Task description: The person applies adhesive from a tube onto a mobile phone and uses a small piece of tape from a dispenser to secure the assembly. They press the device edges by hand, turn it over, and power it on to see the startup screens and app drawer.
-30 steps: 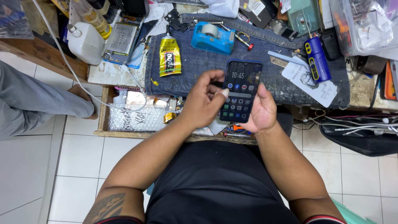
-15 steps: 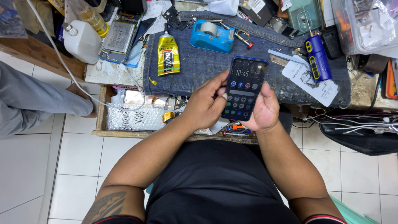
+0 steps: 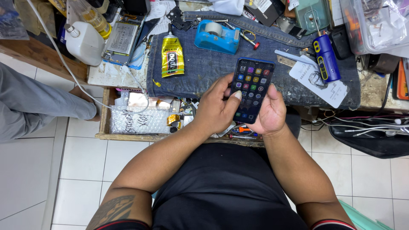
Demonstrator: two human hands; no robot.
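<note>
A dark smartphone [image 3: 252, 89] with a blue rim and a lit screen of coloured icons is held over the front edge of the workbench. My right hand [image 3: 269, 114] cups it from below and the right side. My left hand [image 3: 215, 106] grips its left edge, with the thumb resting on the screen's left side. Both hands hover above an open drawer [image 3: 128, 137] of small parts.
A denim cloth [image 3: 204, 72] covers the bench, with a blue tape dispenser [image 3: 217, 36], a yellow glue tube [image 3: 172, 56], a blue electric screwdriver [image 3: 325, 61] and a white card [image 3: 319, 81]. At the left are a white bottle [image 3: 85, 42], a cable and another person's grey-trousered leg [image 3: 34, 106].
The phone's screen has changed from a clock and keypad view to a grid of app icons. My left thumb has shifted on the screen; the hands stay in place.
</note>
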